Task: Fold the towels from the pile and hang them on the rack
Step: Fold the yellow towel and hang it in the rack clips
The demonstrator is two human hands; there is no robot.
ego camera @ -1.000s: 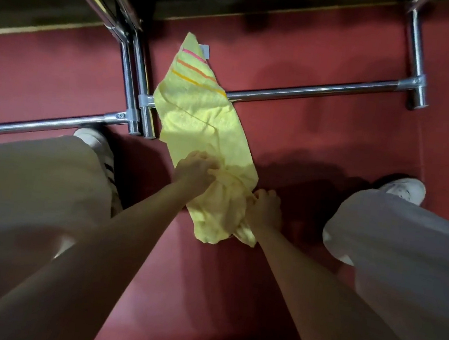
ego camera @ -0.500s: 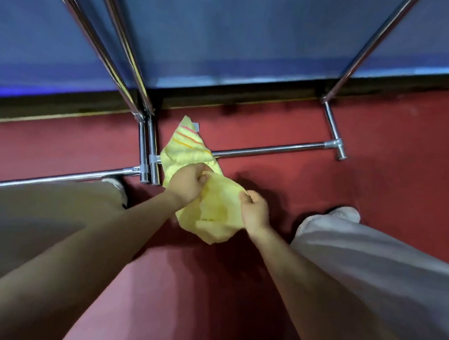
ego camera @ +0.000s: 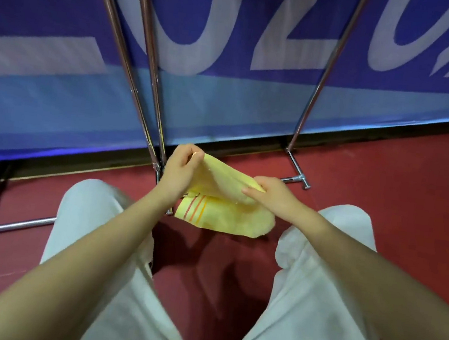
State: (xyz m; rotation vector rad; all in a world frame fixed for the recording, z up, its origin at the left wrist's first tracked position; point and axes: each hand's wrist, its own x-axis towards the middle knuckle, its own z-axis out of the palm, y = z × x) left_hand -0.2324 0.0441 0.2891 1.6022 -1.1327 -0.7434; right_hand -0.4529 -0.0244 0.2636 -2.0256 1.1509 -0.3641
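Centrally, the person is holding a small yellow towel (ego camera: 223, 197) in the air between the knees, above the red floor (ego camera: 399, 195) and in front of the chrome rack (ego camera: 150, 77). The left hand (ego camera: 179, 171) is pinching the towel's upper edge between thumb and curled fingers; the right hand (ego camera: 273, 193) is gripping the opposite end of the same edge, fingers curled over the cloth. The towel is draping in a loose fold, its lower flap showing orange and pink stripes (ego camera: 195, 208) near one short end. Judging by how it is sagging and bunching, the cloth is likely light, soft and limp, with no stiffness of its own, so it is probably best taken by two corners or along one hem and kept taut while folding. A slack hold would probably let it slump. Behind the rack a blue banner (ego camera: 224, 108) is carrying large pale characters, cut off by the frame; they are reading roughly as "L020", though the full wording cannot be made out. No label is legible on the towel.
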